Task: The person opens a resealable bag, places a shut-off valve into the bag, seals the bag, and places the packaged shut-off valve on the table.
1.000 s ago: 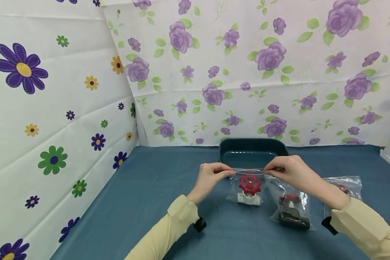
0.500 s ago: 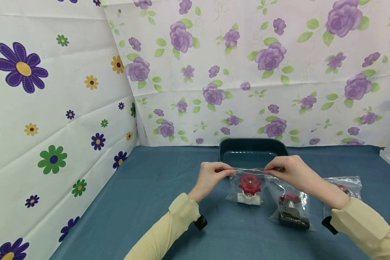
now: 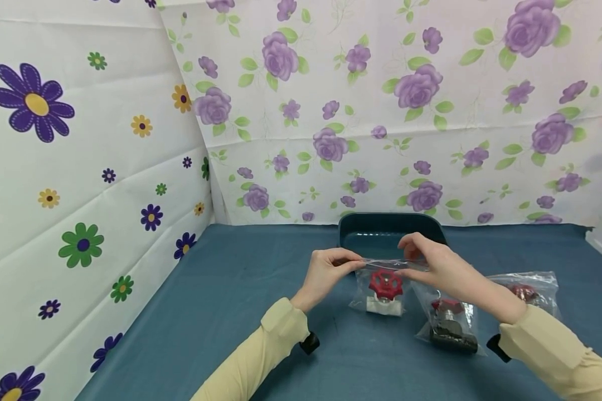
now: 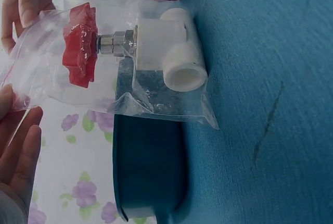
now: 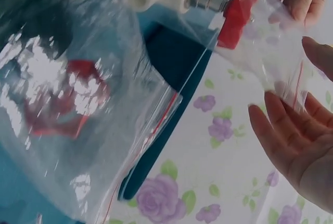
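Note:
A clear zip bag (image 3: 359,296) holds a white pipe valve (image 4: 158,44) with a red handwheel (image 3: 386,285). My left hand (image 3: 325,277) pinches the bag's top left corner between thumb and fingers. At the opposite corner, my right hand (image 3: 448,273) has its thumb spread away from its fingers. In the right wrist view the right fingers (image 5: 291,143) are extended, with the bag's mouth and its red zip line (image 5: 298,84) against them. The bag stands with the valve at its bottom, pipe end down.
Close on the right is another clear bag holding a black valve (image 3: 453,338) with a red wheel. Farther right, a third bag (image 3: 545,287) with a red-wheeled part sits partly behind the right arm. A dark teal tray (image 3: 345,224) stands behind the hands, by the flowered backdrop.
My right hand has let go of the bag's right corner, its thumb and fingers parting and shifting slightly left. My left hand keeps its pinch, almost still.

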`<state>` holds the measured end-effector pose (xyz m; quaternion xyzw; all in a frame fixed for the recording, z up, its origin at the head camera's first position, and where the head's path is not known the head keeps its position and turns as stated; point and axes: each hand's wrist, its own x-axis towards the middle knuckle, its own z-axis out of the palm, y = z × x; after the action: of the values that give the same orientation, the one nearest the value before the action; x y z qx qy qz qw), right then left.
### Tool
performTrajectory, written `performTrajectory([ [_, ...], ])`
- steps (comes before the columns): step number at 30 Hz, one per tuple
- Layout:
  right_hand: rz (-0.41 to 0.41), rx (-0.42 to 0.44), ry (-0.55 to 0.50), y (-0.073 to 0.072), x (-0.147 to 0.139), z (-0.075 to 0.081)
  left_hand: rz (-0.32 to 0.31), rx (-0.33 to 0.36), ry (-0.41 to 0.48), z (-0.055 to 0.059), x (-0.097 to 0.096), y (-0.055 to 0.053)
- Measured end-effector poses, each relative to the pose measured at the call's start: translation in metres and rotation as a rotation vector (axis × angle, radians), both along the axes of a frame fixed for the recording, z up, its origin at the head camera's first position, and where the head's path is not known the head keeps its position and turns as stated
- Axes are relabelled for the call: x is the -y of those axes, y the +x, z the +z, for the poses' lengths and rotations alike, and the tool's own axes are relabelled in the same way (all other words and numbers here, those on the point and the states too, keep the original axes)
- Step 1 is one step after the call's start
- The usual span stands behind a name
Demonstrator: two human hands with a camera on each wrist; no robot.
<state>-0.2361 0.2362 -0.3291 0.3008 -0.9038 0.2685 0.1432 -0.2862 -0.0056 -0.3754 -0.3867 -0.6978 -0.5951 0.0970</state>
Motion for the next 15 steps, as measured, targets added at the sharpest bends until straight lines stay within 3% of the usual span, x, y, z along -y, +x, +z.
performTrajectory([
  [6,0.033,-0.074,-0.003,-0.004,0.012,0.000,0.008,0.020,0.017,-0.005,0.001,-0.003],
  [15,0.056,-0.062,-0.015,-0.013,0.028,-0.002,-0.024,0.001,0.001,-0.002,0.001,-0.001],
])
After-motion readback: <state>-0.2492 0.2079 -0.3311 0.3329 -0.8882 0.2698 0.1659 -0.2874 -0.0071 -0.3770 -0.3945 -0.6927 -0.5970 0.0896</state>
